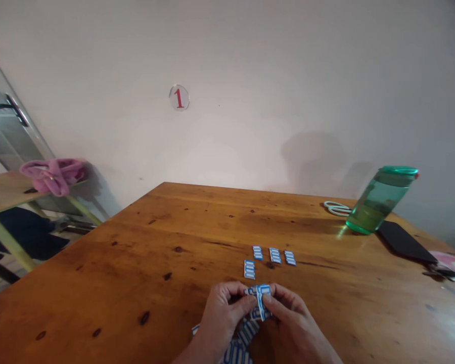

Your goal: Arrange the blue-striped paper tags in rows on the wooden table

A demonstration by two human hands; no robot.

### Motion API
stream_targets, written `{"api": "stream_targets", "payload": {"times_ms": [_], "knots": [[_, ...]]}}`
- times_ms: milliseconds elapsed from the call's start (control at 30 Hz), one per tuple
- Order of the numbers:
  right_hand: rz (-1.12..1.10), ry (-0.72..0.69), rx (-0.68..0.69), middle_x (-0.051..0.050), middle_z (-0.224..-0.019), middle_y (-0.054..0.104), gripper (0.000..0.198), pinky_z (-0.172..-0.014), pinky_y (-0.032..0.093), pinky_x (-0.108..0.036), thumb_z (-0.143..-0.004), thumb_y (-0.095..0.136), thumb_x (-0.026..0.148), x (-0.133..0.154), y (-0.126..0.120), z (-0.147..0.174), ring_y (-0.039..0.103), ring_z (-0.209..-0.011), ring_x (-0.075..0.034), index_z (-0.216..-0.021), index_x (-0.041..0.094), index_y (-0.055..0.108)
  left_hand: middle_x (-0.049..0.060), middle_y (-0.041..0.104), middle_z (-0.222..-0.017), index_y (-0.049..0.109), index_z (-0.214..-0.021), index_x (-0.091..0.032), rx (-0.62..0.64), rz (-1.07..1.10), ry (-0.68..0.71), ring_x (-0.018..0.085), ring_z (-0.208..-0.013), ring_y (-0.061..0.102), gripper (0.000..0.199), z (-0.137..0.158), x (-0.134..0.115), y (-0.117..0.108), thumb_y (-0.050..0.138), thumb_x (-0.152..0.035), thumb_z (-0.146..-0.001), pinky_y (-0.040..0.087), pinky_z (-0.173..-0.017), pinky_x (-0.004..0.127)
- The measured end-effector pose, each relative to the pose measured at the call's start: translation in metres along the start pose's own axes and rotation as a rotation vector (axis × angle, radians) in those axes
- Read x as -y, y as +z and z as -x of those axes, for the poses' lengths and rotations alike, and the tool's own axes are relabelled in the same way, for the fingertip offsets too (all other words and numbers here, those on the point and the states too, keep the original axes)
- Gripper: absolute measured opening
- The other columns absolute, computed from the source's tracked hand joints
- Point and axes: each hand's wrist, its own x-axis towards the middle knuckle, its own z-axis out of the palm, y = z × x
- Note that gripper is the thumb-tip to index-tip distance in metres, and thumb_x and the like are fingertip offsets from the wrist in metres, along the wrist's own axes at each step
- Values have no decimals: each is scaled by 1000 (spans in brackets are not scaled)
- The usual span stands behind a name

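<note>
Near the front of the wooden table [208,237], my left hand [227,308] and my right hand [290,311] meet around a small blue-and-white printed sheet [263,303], which looks like a sticker or label sheet. Thumbs and fingers of both hands pinch it. A pile of similar blue-and-white pieces [237,351] lies below, partly hidden by my left hand. Ahead of my hands, several small blue-and-white pieces lie apart on the table, among them a nearer left piece [249,269] and a right-hand piece [290,258].
At the right a green bottle [381,202] stands by a coiled white cable [336,208] and a black phone-like slab [405,241]. A pink item [451,264] lies at the right edge. Pink cloth [55,174] rests on another table at left. A wall rises behind.
</note>
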Motion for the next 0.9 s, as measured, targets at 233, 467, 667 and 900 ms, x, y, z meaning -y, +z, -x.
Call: {"api": "stream_targets", "payload": {"times_ms": [233,467,667,900], "knots": [[18,23,3,1,-59,60,15,-52,39,-15,-62,75,24,1,0,0,49,-54,-7,-61,14,63,-8,40,-38,53,-50,-14,23,-63,35,4,-37,28,31,0,0,-1,70,-38,-59,19,-39,19],[161,-116,-100,3,-54,56,25,-49,37,-19,-57,77,32,-3,-4,-2,46,-51,-8,-56,16,58,-8,36,-38,53,-50,-15,-27,-148,128,7,-42,34,28,-5,6,-2,67,-38,-60,26,-44,19],[248,-146,-128,3,-54,53,27,-50,37,-19,-56,77,35,0,0,0,45,-52,-9,-56,15,58,-7,35,-39,51,-49,-16,-51,-195,150,8,-44,36,26,-5,3,-1,63,-35,-61,28,-44,20],[300,-196,-135,3,-54,55,25,-50,39,-20,-59,74,36,-1,2,1,46,-52,-10,-58,16,59,-6,36,-42,51,-50,-16,-64,-224,159,8,-45,35,22,-3,0,0,61,-33,-61,29,-45,20]]}}
